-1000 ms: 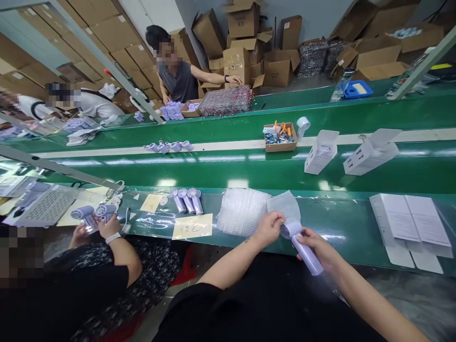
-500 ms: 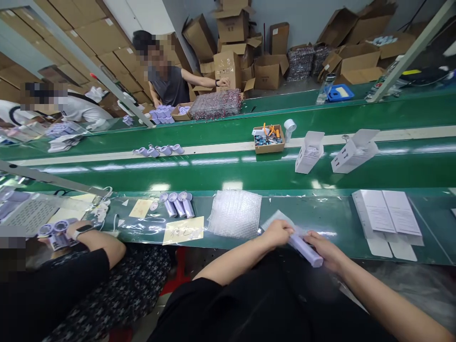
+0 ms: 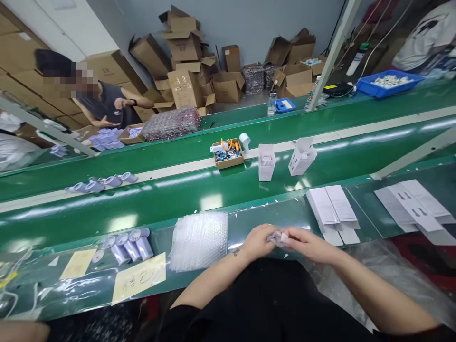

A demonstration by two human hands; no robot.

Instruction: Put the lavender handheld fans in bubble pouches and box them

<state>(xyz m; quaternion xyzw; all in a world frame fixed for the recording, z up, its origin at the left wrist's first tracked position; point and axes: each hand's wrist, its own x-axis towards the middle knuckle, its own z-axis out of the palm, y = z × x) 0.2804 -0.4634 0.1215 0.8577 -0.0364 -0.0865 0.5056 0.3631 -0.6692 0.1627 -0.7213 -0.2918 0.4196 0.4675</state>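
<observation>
Both my hands meet at the near edge of the green bench. My left hand [image 3: 257, 241] and my right hand [image 3: 308, 244] are closed together on a lilac handheld fan wrapped in a thin bubble bag [image 3: 278, 238]; only a small crumpled bit of it shows between the fingers. A stack of bubble bags [image 3: 199, 240] lies just left of my left hand. Three more lilac fans [image 3: 130, 247] lie side by side further left, above a yellow handwritten note [image 3: 138, 284]. Flat white cartons [image 3: 333, 206] lie to the right of my right hand.
A green conveyor belt [image 3: 178, 190] runs across, carrying two open white boxes [image 3: 281, 160], a small cardboard box of tools [image 3: 228, 153] and a row of lilac fans [image 3: 103, 182]. More flat cartons [image 3: 415, 206] lie far right. A person sits across at left; cardboard boxes are piled behind.
The view swung right. My hands drew together at the bench edge, and the fan, earlier sticking out of my right hand, is now almost hidden in the bag between my fingers.
</observation>
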